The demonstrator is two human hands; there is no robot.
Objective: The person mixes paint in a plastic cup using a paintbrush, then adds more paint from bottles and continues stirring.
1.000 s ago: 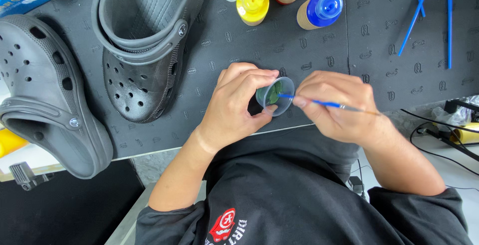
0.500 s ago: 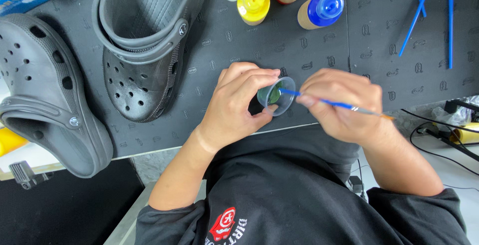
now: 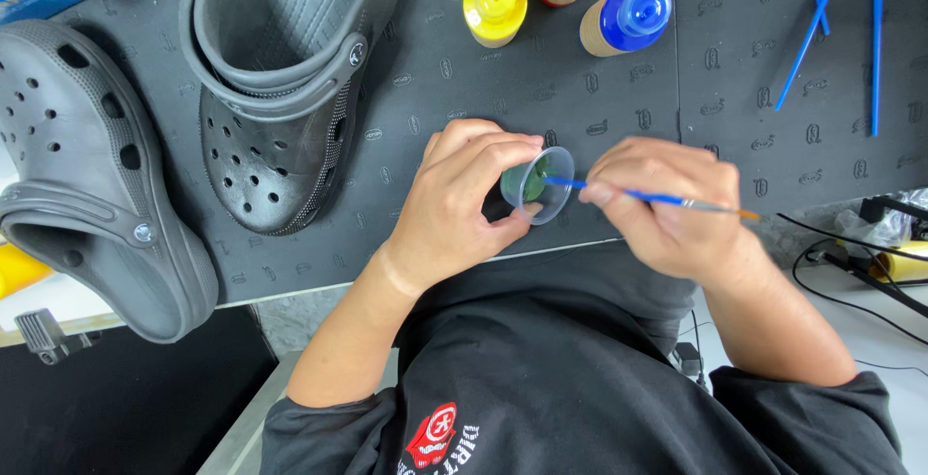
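Left hand: our left hand (image 3: 464, 200) wraps its fingers and thumb around a small clear cup (image 3: 537, 185), tipped on its side so the mouth faces the right hand.
Right hand: our right hand (image 3: 667, 209) pinches a blue-handled brush (image 3: 643, 197) in a tight, pencil-like grip, handle trailing out to the right.
Cup: it is held just above the near edge of the dark mat (image 3: 541, 79), with green paint showing inside.
Brush tip: it sits inside the cup mouth; whether the bristles touch the paint, we cannot tell.
Doing it well: we judge short, gentle strokes best, keeping the cup tilted only enough that the paint does not run over the rim onto our dark shirt (image 3: 580, 378) below.
Grip: we hold the cup firmly but without squeezing, since thin plastic likely flexes.
Nearby: two dark clogs (image 3: 280, 98) lie to the left; yellow (image 3: 495, 1) and blue (image 3: 628, 16) paint bottles stand open beyond, well apart from the cup.
Spare brushes: more blue brushes (image 3: 817, 21) rest at the far right.
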